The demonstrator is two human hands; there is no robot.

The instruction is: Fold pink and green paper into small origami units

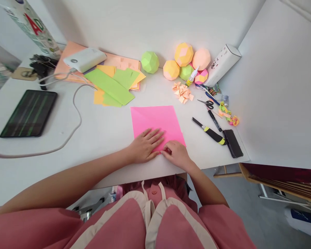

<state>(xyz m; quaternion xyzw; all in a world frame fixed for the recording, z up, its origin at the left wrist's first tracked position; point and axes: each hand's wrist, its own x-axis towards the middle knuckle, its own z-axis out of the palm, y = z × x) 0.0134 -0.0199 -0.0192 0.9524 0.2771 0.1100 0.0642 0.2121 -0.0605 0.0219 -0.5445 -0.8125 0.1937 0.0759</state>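
Lying flat near the front edge of the white table (101,138), a bright pink sheet (155,116) sits under both hands in the head view. The left hand (145,147) is palm down, its fingers stretched out over the sheet's lower part and gripping nothing. The right hand (177,154) has its thumb and forefinger drawn together at the sheet's near edge, just beside the left thumb; whether they pinch the paper I cannot tell.

Among the containers, a small glue bottle (190,80) with a yellow label and pale nozzle leans in front of a cluster of faceted paper balls (184,54); its fill level cannot be made out. A white carton (223,65) tilts beside them near the side panel, its inside hidden. Below it, a small clear jar (225,100) stands next to crumpled coloured scraps (228,114); its contents are too small to tell. At the far left, a tall printed container (33,29) with a red letter A hides whatever it holds. Loose peach paper pieces (182,92) lie in a heap directly on the table.
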